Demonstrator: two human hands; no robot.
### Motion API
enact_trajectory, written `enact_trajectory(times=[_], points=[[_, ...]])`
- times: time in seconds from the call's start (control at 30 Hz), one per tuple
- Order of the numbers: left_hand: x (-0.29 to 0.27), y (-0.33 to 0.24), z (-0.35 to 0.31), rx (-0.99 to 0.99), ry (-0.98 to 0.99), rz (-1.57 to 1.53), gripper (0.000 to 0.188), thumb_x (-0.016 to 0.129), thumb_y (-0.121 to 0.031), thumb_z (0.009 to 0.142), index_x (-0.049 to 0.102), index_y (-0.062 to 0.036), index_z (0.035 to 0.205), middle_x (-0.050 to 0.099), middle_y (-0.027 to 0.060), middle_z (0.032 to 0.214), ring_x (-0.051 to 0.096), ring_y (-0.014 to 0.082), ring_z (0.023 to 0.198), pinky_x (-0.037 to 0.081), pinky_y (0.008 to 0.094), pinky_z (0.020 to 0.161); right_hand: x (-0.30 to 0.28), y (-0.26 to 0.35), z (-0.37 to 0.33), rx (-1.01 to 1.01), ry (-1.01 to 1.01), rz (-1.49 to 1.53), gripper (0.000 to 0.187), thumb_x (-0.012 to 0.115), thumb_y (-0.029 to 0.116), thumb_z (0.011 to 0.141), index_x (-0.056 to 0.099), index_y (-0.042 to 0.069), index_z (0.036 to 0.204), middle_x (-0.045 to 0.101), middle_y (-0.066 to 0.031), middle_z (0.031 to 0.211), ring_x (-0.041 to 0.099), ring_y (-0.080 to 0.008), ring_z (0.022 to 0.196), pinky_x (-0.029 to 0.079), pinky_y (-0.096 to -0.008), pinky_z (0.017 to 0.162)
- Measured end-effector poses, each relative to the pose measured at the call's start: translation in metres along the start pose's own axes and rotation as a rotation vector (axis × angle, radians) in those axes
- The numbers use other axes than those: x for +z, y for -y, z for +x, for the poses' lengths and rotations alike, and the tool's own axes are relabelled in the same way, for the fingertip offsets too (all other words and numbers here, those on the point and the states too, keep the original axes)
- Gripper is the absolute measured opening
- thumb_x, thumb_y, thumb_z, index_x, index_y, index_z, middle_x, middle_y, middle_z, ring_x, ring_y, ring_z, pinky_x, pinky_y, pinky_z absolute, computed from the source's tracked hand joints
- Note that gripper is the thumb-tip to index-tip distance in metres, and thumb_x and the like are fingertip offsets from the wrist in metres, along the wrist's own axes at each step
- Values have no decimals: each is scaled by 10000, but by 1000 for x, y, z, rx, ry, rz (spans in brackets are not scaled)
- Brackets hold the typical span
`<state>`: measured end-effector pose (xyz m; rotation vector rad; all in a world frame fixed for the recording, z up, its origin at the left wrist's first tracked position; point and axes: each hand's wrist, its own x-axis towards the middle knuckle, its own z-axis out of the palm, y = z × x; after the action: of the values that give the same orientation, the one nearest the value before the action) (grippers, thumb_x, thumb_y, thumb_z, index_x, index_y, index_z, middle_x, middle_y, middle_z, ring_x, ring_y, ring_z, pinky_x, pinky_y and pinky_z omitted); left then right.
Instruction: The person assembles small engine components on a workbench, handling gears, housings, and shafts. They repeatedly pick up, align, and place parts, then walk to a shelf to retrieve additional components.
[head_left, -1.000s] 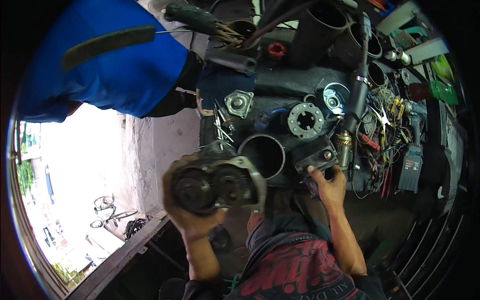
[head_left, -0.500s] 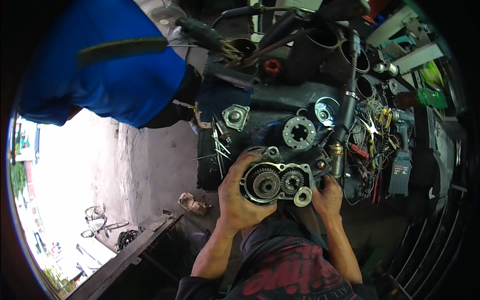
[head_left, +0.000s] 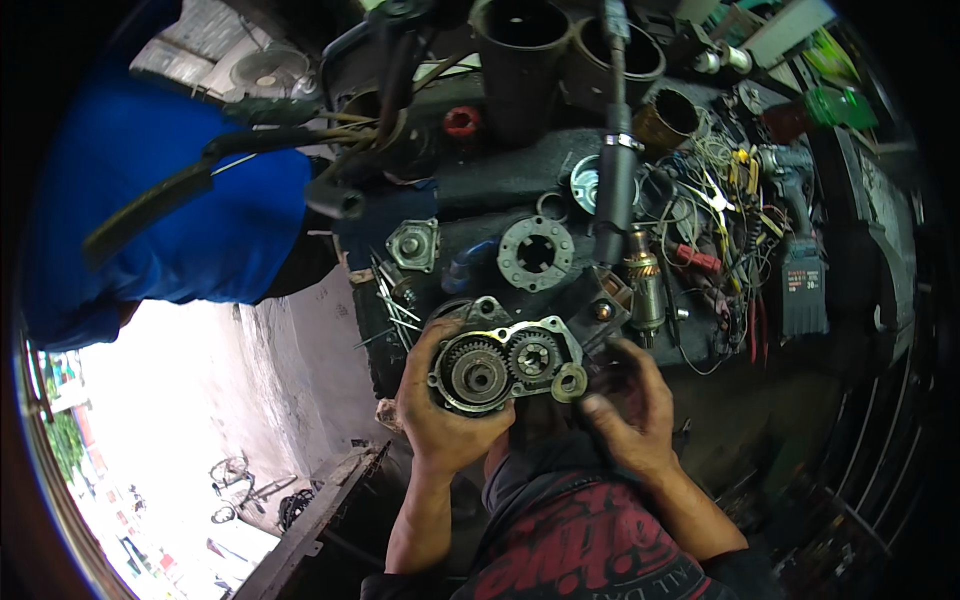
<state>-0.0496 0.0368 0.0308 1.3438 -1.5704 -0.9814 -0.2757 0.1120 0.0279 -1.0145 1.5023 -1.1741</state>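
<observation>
My left hand (head_left: 440, 425) is wrapped round the left end of a metal gear housing (head_left: 508, 366), its thumb along the near edge. The housing's open face is turned up, showing a large gear (head_left: 478, 372) at the left and a smaller gear (head_left: 534, 358) beside it. A small round eyelet sits at its right corner. Just right of the housing, my right hand (head_left: 645, 425) is apart from it, thumb and fingers spread; the dark space between them is blurred. Beyond the housing lie a round, flat metal ring plate (head_left: 536, 253) and a five-sided metal cover (head_left: 413, 245).
An armature with copper windings (head_left: 645, 285) lies on the dark bench, near tangled wires (head_left: 695, 200) and a cordless drill (head_left: 795, 220). A dark, tube-like tool (head_left: 615, 180) hangs over the bench. Dark cylinders (head_left: 520, 85) stand behind. A person in blue (head_left: 180, 200) is at the left.
My right hand has come off the housing's right side and its fingers have spread. My left hand still holds the housing. The view has shifted, and the person in blue appears farther left.
</observation>
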Motion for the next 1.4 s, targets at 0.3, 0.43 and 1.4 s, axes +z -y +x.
enact_trajectory(times=[0.3,0.43,1.4], points=[[10,-11,0,-49,4,25,870,885,-12,602,547,35,1402,638,167,1339,659,284,1228,542,397,1073,13,7,18,13,23,-145,717,934,195,815,578,-17,1400,681,-98,1095,659,-145,832,550,-279,684],[11,-12,2,-42,12,73,869,857,-12,591,547,35,1401,642,164,1323,663,293,1221,540,403,1076,10,9,17,128,36,-30,644,900,162,864,584,-29,1391,684,-91,1123,656,-111,863,543,-245,686],[3,-11,8,137,115,180,925,825,-21,627,468,29,1480,581,189,1399,623,300,1276,525,420,1111,20,3,60,216,-90,482,186,576,134,1099,694,28,1195,702,-27,1028,656,-116,938,527,-269,840]])
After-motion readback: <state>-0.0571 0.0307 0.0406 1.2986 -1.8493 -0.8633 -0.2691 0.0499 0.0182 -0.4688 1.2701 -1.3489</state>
